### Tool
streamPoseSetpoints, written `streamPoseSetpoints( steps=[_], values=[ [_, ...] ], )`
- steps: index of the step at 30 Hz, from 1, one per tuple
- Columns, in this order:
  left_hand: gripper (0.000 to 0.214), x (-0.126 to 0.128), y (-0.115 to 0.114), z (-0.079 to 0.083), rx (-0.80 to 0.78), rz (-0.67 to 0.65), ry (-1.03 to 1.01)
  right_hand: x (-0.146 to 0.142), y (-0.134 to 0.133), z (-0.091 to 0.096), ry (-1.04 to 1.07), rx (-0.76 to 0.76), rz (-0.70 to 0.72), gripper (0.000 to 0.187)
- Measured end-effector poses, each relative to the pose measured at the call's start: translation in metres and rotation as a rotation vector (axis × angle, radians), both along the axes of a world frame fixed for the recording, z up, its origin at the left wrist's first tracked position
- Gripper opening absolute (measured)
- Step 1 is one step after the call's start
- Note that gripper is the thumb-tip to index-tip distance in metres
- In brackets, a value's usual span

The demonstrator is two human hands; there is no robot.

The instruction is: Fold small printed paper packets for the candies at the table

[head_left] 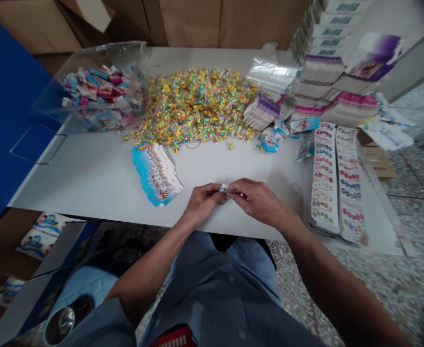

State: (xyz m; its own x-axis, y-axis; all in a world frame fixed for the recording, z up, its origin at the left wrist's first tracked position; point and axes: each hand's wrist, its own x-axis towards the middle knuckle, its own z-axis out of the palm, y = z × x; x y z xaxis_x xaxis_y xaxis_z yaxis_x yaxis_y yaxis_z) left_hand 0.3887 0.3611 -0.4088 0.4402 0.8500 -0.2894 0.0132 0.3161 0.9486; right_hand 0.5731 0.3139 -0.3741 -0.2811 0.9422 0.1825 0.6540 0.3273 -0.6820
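Observation:
Near the table's front edge, my left hand (205,201) is closed on a small light-coloured box (223,189), thumb on the near side. My right hand (252,198) meets it from the right, thumb and forefinger pinched at the box's end. A speck of yellow and green shows between the fingertips; its kind is too small to make out. To the left lies a fanned stack of flat blue-and-white cartons (157,174). Beyond my hands spreads a wide pile of tiny wrapped pieces (201,103) in yellow, orange and blue.
A clear plastic bin (89,115) at the back left holds pink and blue small boxes. On the right stand bundled purple cartons (261,112), pink cartons (352,107) and long strips of printed sticker sheets (324,178). Clear plastic bags (272,72) lie at the back.

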Motion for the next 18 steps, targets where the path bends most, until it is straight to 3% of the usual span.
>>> streamPoseSetpoints(
  steps=[6, 18],
  values=[
    [0.019, 0.006, 0.0, 0.0, -0.039, 0.06, 0.027, 0.002, -0.005, -0.001, 0.093, -0.032, -0.115, 0.01],
    [0.015, 0.01, 0.0, -0.001, -0.031, 0.045, 0.036, 0.006, -0.024, -0.009, 0.271, -0.045, -0.157, 0.011]
  ],
)
